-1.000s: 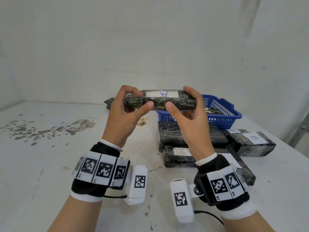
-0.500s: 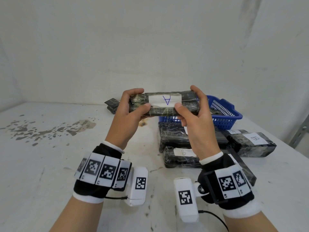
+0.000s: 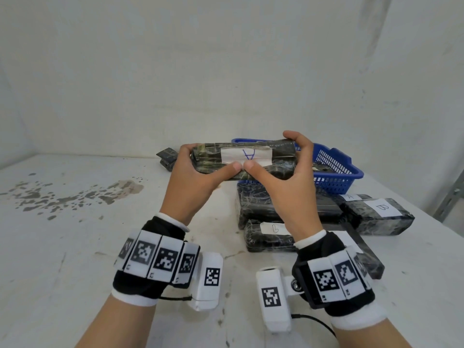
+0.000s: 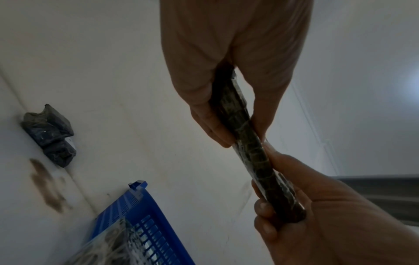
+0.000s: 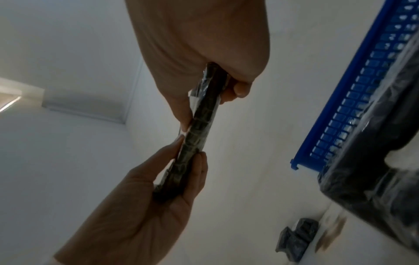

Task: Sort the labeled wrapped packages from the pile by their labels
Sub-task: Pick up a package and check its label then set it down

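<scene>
I see the white desk (image 3: pixel 75 247) first, with the blue basket (image 3: pixel 336 169) at its far right and the pile (image 3: pixel 276 212) of dark wrapped packages in front of it — two show "B" labels. Held above the desk, before the basket, is the package (image 3: pixel 241 158) with an upside-down "A" label. My left hand (image 3: pixel 190 177) curls round its left end, my right hand (image 3: pixel 288 179) round its right, thumbs meeting below the label. Only the wrist views show the fingers on the package's far side; only the head view shows the label. A lone package (image 3: pixel 167 158) lies beside the wall.
</scene>
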